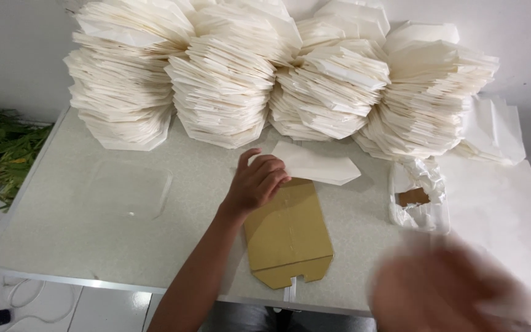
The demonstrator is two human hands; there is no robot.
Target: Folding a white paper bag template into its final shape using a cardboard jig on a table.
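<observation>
White folded paper pieces stood in several tall stacks along the back of the tabletop, which told us that a great many had already been folded. Our left hand lay curled, fingers bent down, pressing on the top edge of a brown cardboard template and on the near edge of one more folded white sheet, which lay just behind the cardboard and touching it. That piece looked finished or nearly so, and had not yet joined the stacks. Our right hand was a blur low at the right, over the flat white sheets spread there; we could not tell whether it was open or held anything. We judged that a fair supply of unfolded paper was left.
</observation>
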